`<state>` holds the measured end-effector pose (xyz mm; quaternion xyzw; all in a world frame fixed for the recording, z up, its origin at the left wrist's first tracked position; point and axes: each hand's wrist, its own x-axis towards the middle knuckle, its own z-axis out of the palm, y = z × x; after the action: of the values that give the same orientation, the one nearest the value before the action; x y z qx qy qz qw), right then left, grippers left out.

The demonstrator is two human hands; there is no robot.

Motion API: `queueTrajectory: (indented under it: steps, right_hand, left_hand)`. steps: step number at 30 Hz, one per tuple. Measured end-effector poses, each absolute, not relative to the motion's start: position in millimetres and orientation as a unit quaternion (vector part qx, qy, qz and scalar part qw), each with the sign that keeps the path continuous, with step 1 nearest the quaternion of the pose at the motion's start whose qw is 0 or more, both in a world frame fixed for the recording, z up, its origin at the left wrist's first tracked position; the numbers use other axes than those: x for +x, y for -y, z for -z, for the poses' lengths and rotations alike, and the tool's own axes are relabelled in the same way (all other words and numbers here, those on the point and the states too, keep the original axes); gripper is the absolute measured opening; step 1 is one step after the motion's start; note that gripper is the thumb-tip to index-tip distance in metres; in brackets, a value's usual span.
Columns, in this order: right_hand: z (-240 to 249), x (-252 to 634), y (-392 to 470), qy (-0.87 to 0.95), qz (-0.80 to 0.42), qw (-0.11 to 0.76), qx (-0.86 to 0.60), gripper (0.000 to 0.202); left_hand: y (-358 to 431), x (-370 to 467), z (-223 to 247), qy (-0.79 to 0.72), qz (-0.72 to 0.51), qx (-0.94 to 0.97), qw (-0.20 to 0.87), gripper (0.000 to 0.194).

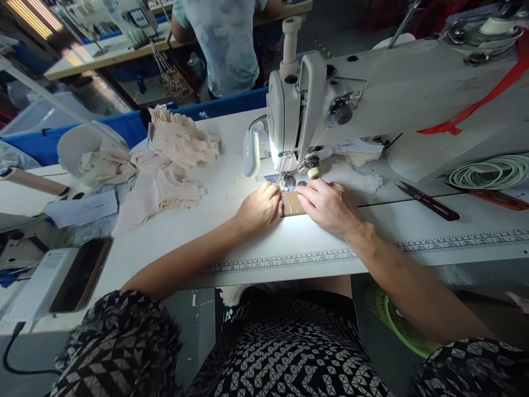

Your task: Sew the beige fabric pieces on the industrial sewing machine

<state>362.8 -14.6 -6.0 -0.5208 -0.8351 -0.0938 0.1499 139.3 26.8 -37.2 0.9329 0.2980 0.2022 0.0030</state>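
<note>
Under the lit head of a white sewing machine point(289, 105), both my hands meet close to the needle and presser foot point(285, 181). My left hand point(259, 207) is closed, its fingertips pinched together just left of the foot. On the other side my right hand point(330, 207) has its thumb and fingers drawn together at the foot's right edge. What either hand pinches is too small and too covered to make out. Between them shows a tan rectangular surface point(292, 205) with pale thread bits on it.
Stacks of cream fabric pieces point(182, 138) lie left of the machine. Thread snips point(430, 201) and coiled pale cord point(490, 172) are at right. A printed ruler point(281, 259) runs along the front edge. A phone point(81, 274) lies far left. Another person point(225, 44) sits beyond the table.
</note>
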Motion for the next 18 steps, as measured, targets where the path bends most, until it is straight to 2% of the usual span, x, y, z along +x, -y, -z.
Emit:
queueTrajectory:
  steps: [7,14,18]
  right_hand:
    - [2,358,21,0.838,0.067,0.14,-0.522,0.036]
    - [10,352,-4,0.749,-0.094,0.285,-0.59,0.035]
    - [8,354,-18,0.719,-0.135,0.286,-0.619,0.045]
  left_hand:
    - [-27,140,39,-0.302,-0.208,0.93,0.004,0.034]
    - [-29,139,37,-0.302,-0.212,0.929,0.013,0.034]
    - [-30,140,38,-0.298,-0.205,0.932,0.001,0.036]
